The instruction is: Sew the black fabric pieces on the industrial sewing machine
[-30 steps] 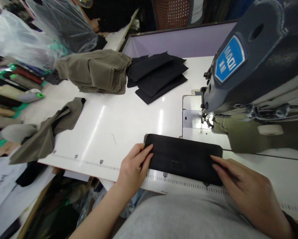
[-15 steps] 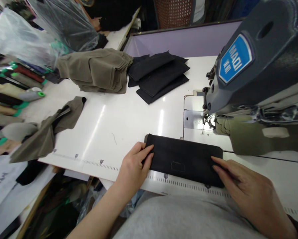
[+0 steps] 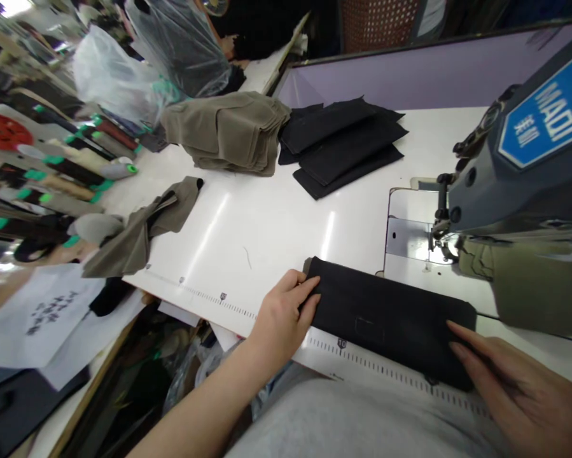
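Observation:
A black rectangular fabric panel (image 3: pixel 390 318) lies along the table's front edge, over the printed ruler. A small rectangle is marked or stitched on it, and a brown-grey layer peeks out at its left end. My left hand (image 3: pixel 288 312) grips that left end between thumb and fingers. At the right end, the thumb and forefinger of my right hand (image 3: pixel 515 375) pinch the panel. Just beyond it stands the sewing machine (image 3: pixel 519 172), its lit needle area over the metal plate. Olive fabric (image 3: pixel 524 286) lies right of the needle.
Stacked brown-grey fabric pieces (image 3: pixel 233 133) and black fabric pieces (image 3: pixel 347 143) sit at the back of the white table (image 3: pixel 276 222). A loose brown-grey piece (image 3: pixel 142 229) hangs over the left edge, near thread spools (image 3: pixel 76 172). Papers (image 3: pixel 42 318) lie lower left.
The view has swung left, so everything sits further right in the picture. Both hands keep their hold on the black panel, which shows no clear movement on the table.

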